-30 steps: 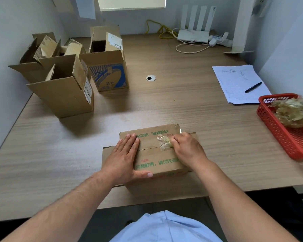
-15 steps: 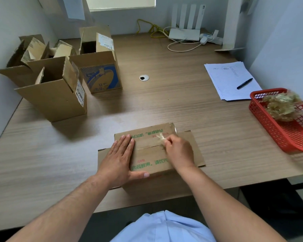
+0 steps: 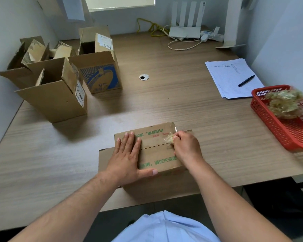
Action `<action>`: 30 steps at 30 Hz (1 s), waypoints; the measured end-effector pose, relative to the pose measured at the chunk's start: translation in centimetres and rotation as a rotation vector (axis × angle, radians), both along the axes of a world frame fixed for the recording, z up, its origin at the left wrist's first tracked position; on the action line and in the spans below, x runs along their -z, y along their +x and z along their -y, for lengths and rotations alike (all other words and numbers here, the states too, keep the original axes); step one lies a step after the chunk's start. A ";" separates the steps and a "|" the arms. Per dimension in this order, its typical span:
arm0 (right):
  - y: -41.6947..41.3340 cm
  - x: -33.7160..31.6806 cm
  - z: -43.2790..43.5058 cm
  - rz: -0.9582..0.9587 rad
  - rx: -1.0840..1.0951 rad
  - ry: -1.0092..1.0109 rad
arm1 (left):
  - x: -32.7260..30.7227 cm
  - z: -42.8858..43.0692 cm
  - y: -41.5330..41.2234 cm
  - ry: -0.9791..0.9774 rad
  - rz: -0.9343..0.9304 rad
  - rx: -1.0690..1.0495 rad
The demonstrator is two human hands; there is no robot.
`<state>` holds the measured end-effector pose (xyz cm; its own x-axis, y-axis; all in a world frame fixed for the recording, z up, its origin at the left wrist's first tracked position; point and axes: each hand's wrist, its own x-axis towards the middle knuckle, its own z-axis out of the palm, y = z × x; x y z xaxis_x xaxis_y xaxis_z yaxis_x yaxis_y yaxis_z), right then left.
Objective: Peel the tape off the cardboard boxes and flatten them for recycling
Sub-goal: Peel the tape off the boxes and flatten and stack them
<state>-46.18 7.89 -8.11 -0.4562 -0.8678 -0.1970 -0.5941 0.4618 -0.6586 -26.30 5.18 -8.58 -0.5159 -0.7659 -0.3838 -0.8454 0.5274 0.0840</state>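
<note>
Tape looks nearly off this box, flattening not started

Head view: my left grip [image 3: 128, 154] is spread flat on the box [image 3: 157, 159] at the surface's [image 3: 164, 105] near edge. My right grip [image 3: 185, 147] pinches the bunched tape [image 3: 168, 139]. The open boxes [image 3: 56, 95] far left stand unflattened.

Left hand [image 3: 128, 159] flat on box [image 3: 157, 154] at bench [image 3: 182, 105] near edge. Right hand [image 3: 186, 147] pinches crumpled tape [image 3: 168, 139] at top seam. Red basket [image 3: 276, 126] of tape wads far right.

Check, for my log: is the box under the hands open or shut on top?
Shut. On the box two top flaps meet along a seam; the left hand presses flat on them.
</note>
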 end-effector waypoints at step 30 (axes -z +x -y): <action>-4.6 1.2 -0.3 0.752 0.162 -0.093 | 0.7 0.4 -3.5 -0.027 0.034 -0.004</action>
<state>-50.77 8.20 -9.29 -0.3510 -0.8297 -0.4340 0.0986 0.4282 -0.8983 -29.79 4.83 -9.32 -0.5001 -0.7782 -0.3800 -0.8495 0.5260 0.0408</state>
